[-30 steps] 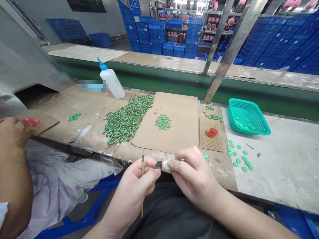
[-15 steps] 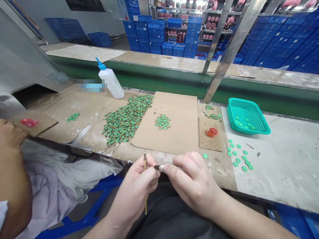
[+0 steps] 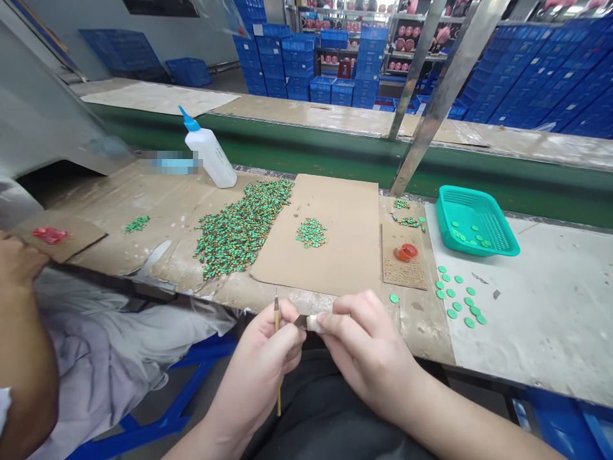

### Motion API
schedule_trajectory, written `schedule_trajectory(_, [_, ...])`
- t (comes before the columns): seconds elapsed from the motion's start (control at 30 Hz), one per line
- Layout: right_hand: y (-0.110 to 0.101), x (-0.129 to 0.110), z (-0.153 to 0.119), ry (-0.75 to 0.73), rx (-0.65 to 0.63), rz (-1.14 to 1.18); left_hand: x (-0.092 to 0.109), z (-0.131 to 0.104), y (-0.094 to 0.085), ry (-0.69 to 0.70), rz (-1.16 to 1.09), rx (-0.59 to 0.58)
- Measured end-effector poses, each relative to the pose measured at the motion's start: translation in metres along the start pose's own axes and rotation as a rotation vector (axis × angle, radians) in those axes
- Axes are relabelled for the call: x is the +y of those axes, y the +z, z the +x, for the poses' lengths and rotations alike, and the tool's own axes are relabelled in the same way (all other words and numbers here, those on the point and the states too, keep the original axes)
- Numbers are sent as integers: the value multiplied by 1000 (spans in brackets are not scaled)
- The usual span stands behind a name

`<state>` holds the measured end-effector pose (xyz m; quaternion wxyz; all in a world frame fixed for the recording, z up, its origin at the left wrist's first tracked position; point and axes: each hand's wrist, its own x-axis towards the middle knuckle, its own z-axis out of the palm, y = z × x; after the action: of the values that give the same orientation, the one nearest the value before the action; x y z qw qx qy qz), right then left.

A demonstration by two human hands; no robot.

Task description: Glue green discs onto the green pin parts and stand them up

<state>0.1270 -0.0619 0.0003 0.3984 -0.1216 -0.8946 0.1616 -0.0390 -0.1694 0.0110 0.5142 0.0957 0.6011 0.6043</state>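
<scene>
My left hand (image 3: 265, 351) is closed, with a thin wooden-handled tool (image 3: 276, 313) upright in it. Its fine point sticks up above the fingers, and the lower shaft hangs below the hand; it looks like a fine paintbrush. Pinched in my right hand (image 3: 371, 348) is a white-wrapped piece (image 3: 314, 322) with a flat dark end (image 3: 301, 321). That dark end meets my left thumb and fingertips; what lies between them is too small to make out. Beyond the hands, a small pile of green pieces (image 3: 311, 233) lies on a cardboard sheet (image 3: 345, 262).
Left of the cardboard spreads a large heap of green-and-orange pieces (image 3: 239, 233), near a white squeeze bottle (image 3: 213, 160). Rightward are a small red cup (image 3: 407, 252), a green basket (image 3: 502, 246) and loose green discs (image 3: 470, 291). A co-worker's arm (image 3: 29, 345) shows at far left.
The white-wrapped piece has turned slightly in my right fingers, and more of its dark end shows. My left hand keeps its hold. The view has shifted a little.
</scene>
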Motion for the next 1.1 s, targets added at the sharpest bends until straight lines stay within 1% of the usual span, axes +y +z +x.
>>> schedule_trajectory(0.1, [1, 1, 0, 85, 7, 115, 1, -3, -2, -1, 22, -5])
schedule_trajectory(0.23, [3, 1, 0, 144, 5, 179, 2, -7, -6, 29, 40, -36])
schedule_trajectory(0.4, [3, -1, 0, 133, 10, 172, -3, -7, -10, 48, 42, -32])
schedule_trajectory(0.6, [4, -2, -2, 119, 2, 140, -6, -6, -10, 45, 36, -21])
schedule_trajectory(0.8, [5, -5, -3, 152, -6, 197, -4, -5, -10, 55, 48, -26])
schedule_trajectory(1.1, [4, -7, 0, 195, -23, 276, -10, -6, -19, 103, 48, -63])
